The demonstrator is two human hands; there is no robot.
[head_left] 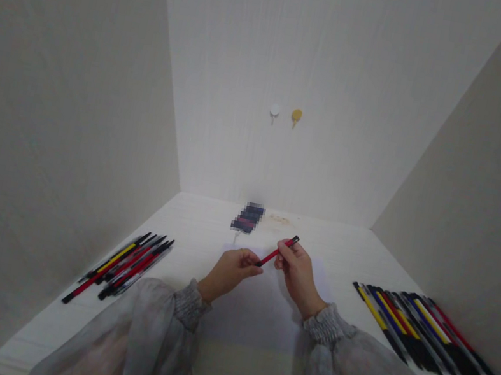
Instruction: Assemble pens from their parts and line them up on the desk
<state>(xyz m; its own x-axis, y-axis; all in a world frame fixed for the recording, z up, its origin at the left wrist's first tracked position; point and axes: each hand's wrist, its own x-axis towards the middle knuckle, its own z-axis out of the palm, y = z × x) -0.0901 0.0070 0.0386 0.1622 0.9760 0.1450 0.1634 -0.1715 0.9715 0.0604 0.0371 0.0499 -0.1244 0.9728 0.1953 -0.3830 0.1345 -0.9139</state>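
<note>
A red pen with black ends (276, 253) is held slantwise over the middle of the white table (206, 218). My left hand (230, 271) pinches its lower end and my right hand (296, 270) grips its upper part; both hands are closed on it. Under the hands lies a sheet of white paper (259, 305). A row of several red, yellow and black pens (125, 264) lies to the left. A longer row of yellow, blue, red and black pens (420, 327) lies to the right.
A small dark blurred object (248, 218) stands at the back of the table by the wall. Two wall hooks, one white (274, 113) and one yellow (296, 116), hang above. Walls close in the table on the left, right and back.
</note>
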